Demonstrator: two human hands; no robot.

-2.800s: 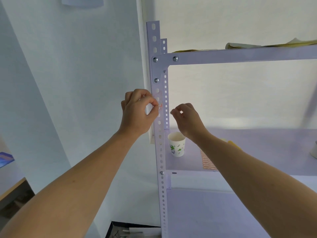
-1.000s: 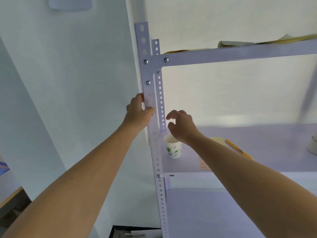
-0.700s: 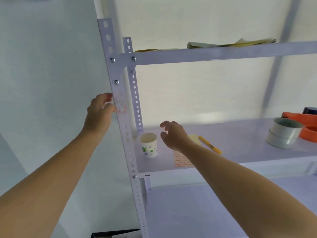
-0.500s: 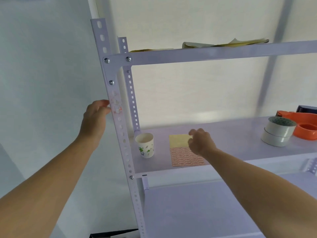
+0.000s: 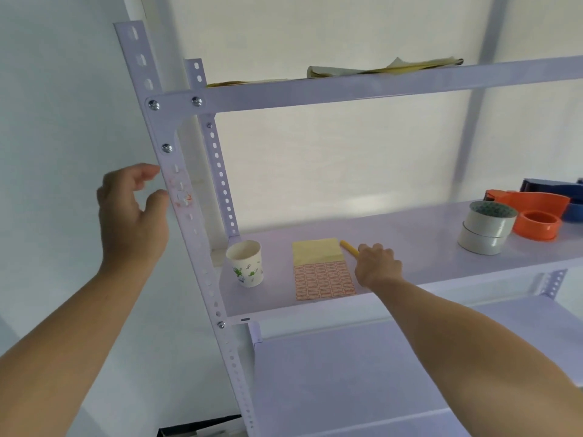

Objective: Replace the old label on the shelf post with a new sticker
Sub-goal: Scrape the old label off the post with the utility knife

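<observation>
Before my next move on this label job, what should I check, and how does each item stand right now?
1. Old label off the shelf post: not ok, reddish label scraps cling to it.
2. Left hand free: ok, fingers relaxed beside the post, holding nothing.
3. Sticker sheet ready: ok, flat on the shelf, stickers on its lower part.
4. Right hand gripping the yellow pen: cannot tell, the hand covers most of it.
5. Paper cup clear of the sheet: ok, upright, apart.
</observation>
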